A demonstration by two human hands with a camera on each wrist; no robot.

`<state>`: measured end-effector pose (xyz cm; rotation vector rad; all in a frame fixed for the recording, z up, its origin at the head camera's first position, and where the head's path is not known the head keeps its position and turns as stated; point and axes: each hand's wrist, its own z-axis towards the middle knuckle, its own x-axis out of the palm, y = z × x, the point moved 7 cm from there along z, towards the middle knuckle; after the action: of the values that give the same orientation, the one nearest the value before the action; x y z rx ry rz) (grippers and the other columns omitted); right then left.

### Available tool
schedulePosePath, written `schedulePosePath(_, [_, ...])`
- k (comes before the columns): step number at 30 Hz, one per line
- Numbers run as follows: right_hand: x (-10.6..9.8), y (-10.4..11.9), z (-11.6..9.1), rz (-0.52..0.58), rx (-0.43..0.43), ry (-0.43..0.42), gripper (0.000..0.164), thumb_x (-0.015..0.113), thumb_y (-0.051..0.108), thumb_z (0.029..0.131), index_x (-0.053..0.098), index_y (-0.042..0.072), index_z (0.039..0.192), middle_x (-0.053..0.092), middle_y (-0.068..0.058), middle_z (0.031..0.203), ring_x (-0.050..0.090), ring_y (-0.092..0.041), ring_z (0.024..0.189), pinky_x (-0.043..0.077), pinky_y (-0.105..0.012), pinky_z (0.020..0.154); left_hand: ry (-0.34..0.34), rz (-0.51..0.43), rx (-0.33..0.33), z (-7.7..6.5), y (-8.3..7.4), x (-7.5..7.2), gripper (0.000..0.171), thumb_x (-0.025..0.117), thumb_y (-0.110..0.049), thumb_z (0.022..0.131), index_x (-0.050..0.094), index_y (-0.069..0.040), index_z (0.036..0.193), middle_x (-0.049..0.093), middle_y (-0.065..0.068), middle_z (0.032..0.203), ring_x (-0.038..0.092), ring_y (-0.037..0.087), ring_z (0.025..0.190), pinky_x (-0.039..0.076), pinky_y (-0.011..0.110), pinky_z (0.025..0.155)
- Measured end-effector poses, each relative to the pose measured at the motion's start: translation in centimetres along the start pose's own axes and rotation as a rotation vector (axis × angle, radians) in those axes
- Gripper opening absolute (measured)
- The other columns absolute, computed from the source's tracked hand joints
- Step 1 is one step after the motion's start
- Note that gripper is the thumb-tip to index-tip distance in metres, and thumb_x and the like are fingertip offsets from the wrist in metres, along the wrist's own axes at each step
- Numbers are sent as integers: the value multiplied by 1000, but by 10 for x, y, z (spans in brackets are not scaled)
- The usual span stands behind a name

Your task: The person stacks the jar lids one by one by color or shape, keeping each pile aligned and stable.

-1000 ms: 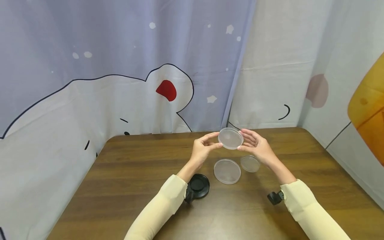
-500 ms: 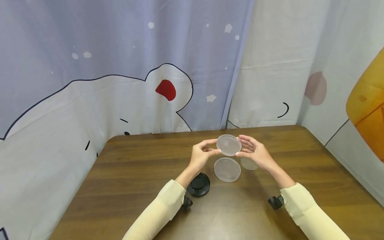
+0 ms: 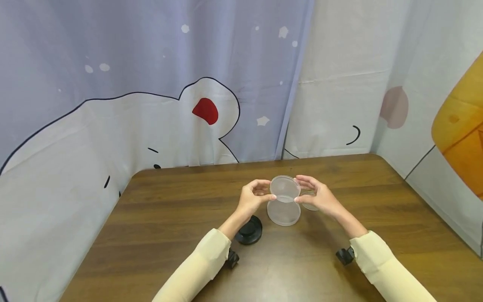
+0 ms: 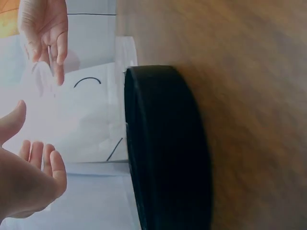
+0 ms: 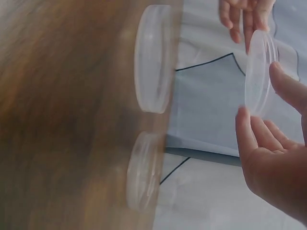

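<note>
A clear, shallow petri dish (image 3: 284, 185) is held tilted in the air between both hands. My left hand (image 3: 250, 199) pinches its left rim with thumb and fingers. On the opposite rim, thumb and fingertips of my right hand (image 3: 319, 197) grip it, as the right wrist view also shows. Below it on the table lies a second, larger clear dish (image 3: 284, 214), partly overlapped by the held one in the head view. A smaller clear dish (image 5: 143, 172) stands beside that one, mostly hidden behind my right hand in the head view.
A black round, lipped object (image 3: 250, 233) lies on the wooden table (image 3: 170, 226) by my left wrist, looming large in the left wrist view. Small black cameras (image 3: 345, 255) hang under the wrists. A printed curtain (image 3: 151, 63) rises behind the table's far edge.
Both hands have lowered the held petri dish toward the larger dish on the table, moving it slightly left. More of the smaller dish is now covered by the right hand.
</note>
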<state>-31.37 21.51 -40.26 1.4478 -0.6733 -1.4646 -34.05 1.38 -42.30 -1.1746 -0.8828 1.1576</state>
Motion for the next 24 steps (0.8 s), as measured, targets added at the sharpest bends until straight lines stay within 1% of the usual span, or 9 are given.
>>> schedulePosePath(3, [4,-4,-3,-17,22,31,69,75,9,83,41,-4,142,46,-26,146,55,-43,121,53,-24,86,32,19,13,-1,3,1,49,79,5,73,61,8,119,66,26,115,62,36,106,53,36,95])
schedulePosePath(5, [6,-7,-4,-34,26,43,69,76,9,83,41,-4,141,47,-26,145,57,-41,118,52,-25,85,61,28,15,-2,6,1,54,78,7,73,57,12,123,65,29,115,63,39,107,53,38,96])
schedulePosePath(7, [8,-10,-4,-46,25,45,69,76,8,82,42,-5,140,48,-26,143,58,-39,114,52,-28,85,85,37,0,-3,9,2,57,78,8,74,56,12,126,65,30,115,63,41,108,53,38,97])
schedulePosePath(11, [14,-18,-5,-52,16,51,68,77,7,81,43,-6,139,50,-28,141,58,-36,109,52,-29,84,112,59,-21,-5,12,4,62,78,8,74,53,12,130,64,31,117,62,42,109,53,39,98])
schedulePosePath(12, [15,-19,-6,-54,14,51,68,77,7,81,44,-7,138,50,-28,140,58,-35,108,52,-32,85,117,63,-29,-5,13,4,62,78,8,74,53,13,130,63,31,117,62,42,109,53,39,98])
schedulePosePath(15, [18,-21,-6,-73,3,54,68,78,8,81,44,-8,137,51,-30,139,59,-34,106,52,-40,89,121,93,-41,-4,16,5,63,78,9,72,52,14,129,64,30,116,62,40,106,54,39,96])
schedulePosePath(19, [21,-24,-7,-92,10,48,67,78,8,80,45,-8,136,52,-30,138,60,-33,104,49,-51,94,119,175,-38,-4,16,4,58,81,5,71,58,12,123,67,27,113,63,36,103,54,40,93])
schedulePosePath(22, [23,-26,-6,-90,26,47,67,78,10,80,45,-7,136,52,-29,138,60,-33,105,50,-49,93,114,248,-36,-4,18,2,52,82,1,71,63,8,118,69,24,112,64,33,102,54,39,91])
schedulePosePath(24, [24,-27,-5,-83,39,47,68,78,11,81,45,-6,137,51,-28,139,59,-33,106,51,-46,92,108,277,-53,-4,21,0,50,83,0,70,65,5,116,69,21,112,64,31,103,53,39,92])
